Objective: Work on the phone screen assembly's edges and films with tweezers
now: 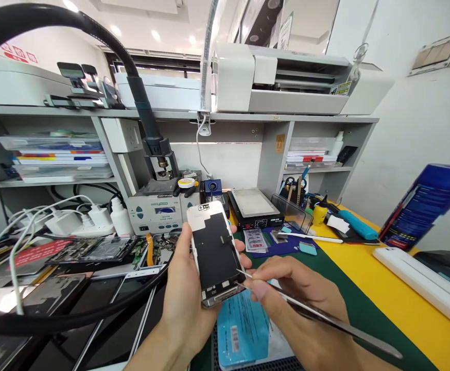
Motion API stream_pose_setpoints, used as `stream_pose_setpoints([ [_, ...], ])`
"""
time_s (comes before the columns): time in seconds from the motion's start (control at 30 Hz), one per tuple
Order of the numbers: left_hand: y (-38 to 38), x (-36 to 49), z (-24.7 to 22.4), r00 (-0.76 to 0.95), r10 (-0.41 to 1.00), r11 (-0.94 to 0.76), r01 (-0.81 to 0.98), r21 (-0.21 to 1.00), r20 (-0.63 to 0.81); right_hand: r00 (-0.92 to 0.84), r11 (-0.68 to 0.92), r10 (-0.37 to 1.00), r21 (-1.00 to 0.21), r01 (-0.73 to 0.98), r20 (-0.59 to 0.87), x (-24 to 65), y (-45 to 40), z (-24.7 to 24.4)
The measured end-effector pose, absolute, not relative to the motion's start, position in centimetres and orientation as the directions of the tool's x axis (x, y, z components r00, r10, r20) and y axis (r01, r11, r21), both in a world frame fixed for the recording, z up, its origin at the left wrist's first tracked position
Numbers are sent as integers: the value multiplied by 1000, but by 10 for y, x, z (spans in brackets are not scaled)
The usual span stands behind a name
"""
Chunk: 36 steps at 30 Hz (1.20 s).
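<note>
The phone screen (215, 247) lies in the left hand (184, 288), clasped between the thumb on one long edge and the fingers curled round the other, dark back facing up. It looks thin, light and stiff, probably brittle and rather slick, so the long edges seem the safest hold, with little squeeze or twist. The right hand (306, 293) pinches metal tweezers (344, 328), slim and hard, their tips at the screen's lower corner; whether they touch it is unclear. Below the hands lies a blue packet (244, 330), apparently soft and light.
</note>
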<state>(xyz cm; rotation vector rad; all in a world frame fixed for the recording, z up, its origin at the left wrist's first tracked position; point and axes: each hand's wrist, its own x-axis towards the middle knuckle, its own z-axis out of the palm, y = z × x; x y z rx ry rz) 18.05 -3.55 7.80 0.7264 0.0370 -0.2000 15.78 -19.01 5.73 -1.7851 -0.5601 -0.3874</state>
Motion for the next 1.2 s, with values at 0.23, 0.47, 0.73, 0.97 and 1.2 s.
stream_pose_setpoints([
  [0.23, -32, 187, 75, 941, -262, 793, 336, 508, -213, 730, -273, 126, -684, 677, 672, 161, -198, 63],
  [0.47, -29, 190, 75, 925, -290, 806, 375, 458, -247, 554, -357, 186, -470, 808, 811, 167, -198, 63],
  [0.73, -33, 186, 76, 931, -234, 813, 345, 469, -279, 347, -467, 348, -160, 870, 871, 182, -200, 54],
  [0.97, -38, 182, 76, 933, -237, 793, 347, 501, -270, 373, -465, 382, -173, 868, 845, 188, -200, 51],
  [1.2, -38, 185, 81, 933, -246, 757, 355, 548, -264, 642, -413, 202, -530, 740, 739, 184, -201, 58],
])
